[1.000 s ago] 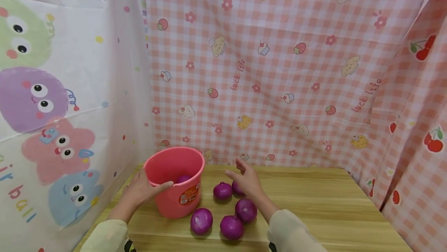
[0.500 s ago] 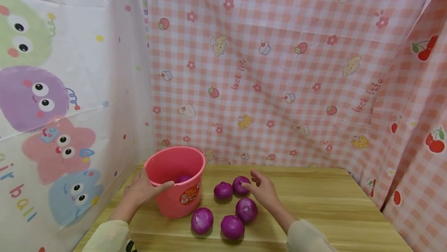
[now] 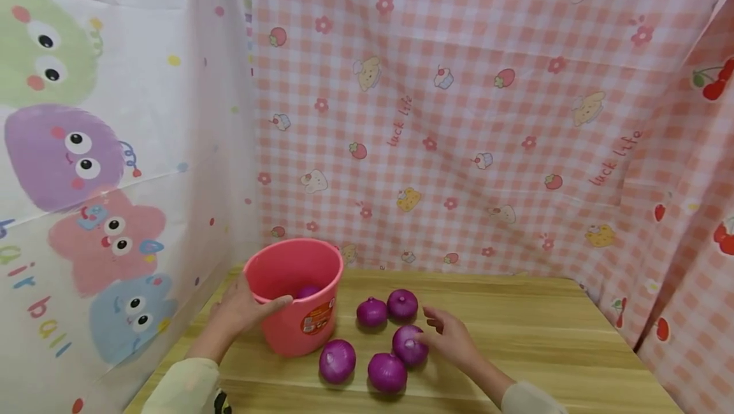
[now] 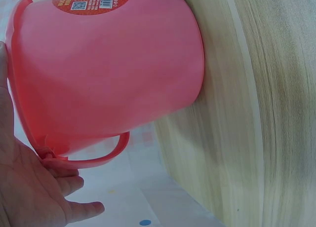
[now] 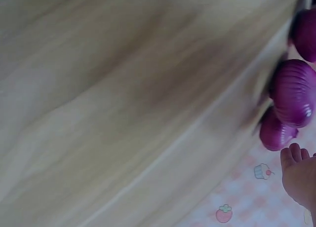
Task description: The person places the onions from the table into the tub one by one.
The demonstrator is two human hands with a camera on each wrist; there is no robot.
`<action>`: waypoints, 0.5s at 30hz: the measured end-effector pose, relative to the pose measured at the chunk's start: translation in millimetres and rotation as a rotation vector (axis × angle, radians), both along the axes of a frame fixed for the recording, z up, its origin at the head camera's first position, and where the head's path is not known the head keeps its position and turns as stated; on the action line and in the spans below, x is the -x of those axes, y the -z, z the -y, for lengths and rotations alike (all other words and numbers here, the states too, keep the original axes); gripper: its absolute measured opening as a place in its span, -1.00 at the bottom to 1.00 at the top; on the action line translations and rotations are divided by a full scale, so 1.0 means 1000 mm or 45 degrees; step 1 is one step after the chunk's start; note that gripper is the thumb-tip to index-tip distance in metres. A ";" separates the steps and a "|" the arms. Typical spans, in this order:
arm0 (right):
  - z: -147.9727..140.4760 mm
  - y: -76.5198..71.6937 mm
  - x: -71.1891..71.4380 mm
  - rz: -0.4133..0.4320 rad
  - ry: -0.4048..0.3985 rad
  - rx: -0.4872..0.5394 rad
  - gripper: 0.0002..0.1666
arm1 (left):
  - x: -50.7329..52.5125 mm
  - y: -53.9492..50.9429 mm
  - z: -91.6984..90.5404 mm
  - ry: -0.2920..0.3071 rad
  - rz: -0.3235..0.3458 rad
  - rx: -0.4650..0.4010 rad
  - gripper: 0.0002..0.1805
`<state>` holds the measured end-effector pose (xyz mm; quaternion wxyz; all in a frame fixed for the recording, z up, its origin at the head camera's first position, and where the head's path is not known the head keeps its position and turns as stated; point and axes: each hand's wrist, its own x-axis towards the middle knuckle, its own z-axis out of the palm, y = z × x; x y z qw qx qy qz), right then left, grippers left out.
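Observation:
A pink bucket (image 3: 298, 331) stands at the left of the table with a purple onion (image 3: 308, 291) visible inside. My left hand (image 3: 237, 309) holds its rim on the left, thumb along the near edge. In the left wrist view, some fingers (image 4: 69, 183) extend outside, by the handle (image 4: 101, 159). My right hand (image 3: 453, 339) has loosely bent fingers and is just right of an onion (image 3: 410, 345); contact is unclear. Around that onion lie another near the front (image 3: 387, 373), a lone onion (image 3: 337, 361) by the bucket, and two farther back, a flatter onion (image 3: 372, 313) and a rounder onion (image 3: 402, 304).
The wood-grain table (image 3: 533, 344) extends to the right of the onions. A pink checked cloth (image 3: 459, 114) hangs behind it, and a white cloth (image 3: 212, 146) with cartoon figures hangs at the left.
My right hand has moved right and toward me, from over the back onions to beside a nearer one. My left hand stays on the bucket. The head view has shifted slightly.

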<state>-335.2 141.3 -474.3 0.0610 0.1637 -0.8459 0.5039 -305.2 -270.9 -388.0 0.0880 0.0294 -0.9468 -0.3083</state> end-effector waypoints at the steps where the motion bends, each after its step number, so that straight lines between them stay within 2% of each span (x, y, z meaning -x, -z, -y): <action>1: -0.003 0.002 -0.001 0.000 -0.010 -0.008 -0.25 | 0.000 0.000 0.000 0.003 -0.003 -0.004 0.39; 8: -0.018 0.014 -0.006 0.016 -0.060 -0.098 -0.19 | -0.001 -0.002 -0.002 0.007 -0.004 -0.024 0.38; 15: -0.020 0.023 -0.006 0.011 -0.148 -0.153 -0.09 | -0.001 -0.002 -0.002 0.005 0.006 -0.025 0.37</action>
